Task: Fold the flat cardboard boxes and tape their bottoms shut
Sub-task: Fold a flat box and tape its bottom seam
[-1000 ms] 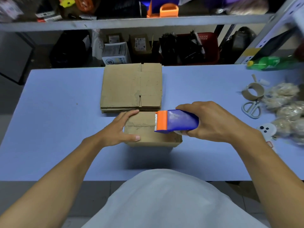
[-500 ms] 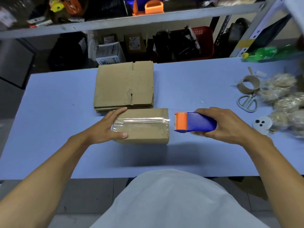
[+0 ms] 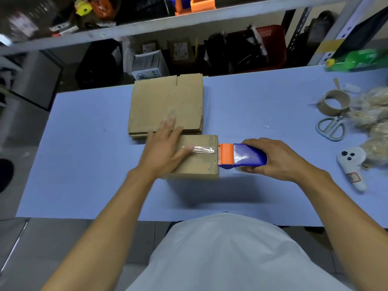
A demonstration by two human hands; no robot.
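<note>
A folded cardboard box (image 3: 199,164) stands on the blue table (image 3: 88,164) with its taped bottom facing up. A strip of clear tape (image 3: 201,149) runs across its top seam. My left hand (image 3: 165,150) lies flat on the box's left part, fingers straight, thumb pressing the tape. My right hand (image 3: 279,158) grips a blue and orange tape dispenser (image 3: 241,156), whose orange end touches the box's right edge. Behind the box lies a stack of flat cardboard boxes (image 3: 168,103).
At the right lie an empty tape core (image 3: 333,101), white scissors (image 3: 331,128), several bagged items (image 3: 375,114) and a small white tool (image 3: 350,164). A green bottle (image 3: 354,60) lies at the far right. Cluttered shelves (image 3: 147,26) stand behind the table.
My right hand pulled the dispenser rightward off the box, laying tape across the top, and now holds it at the right edge. My left hand moved from the left side onto the top.
</note>
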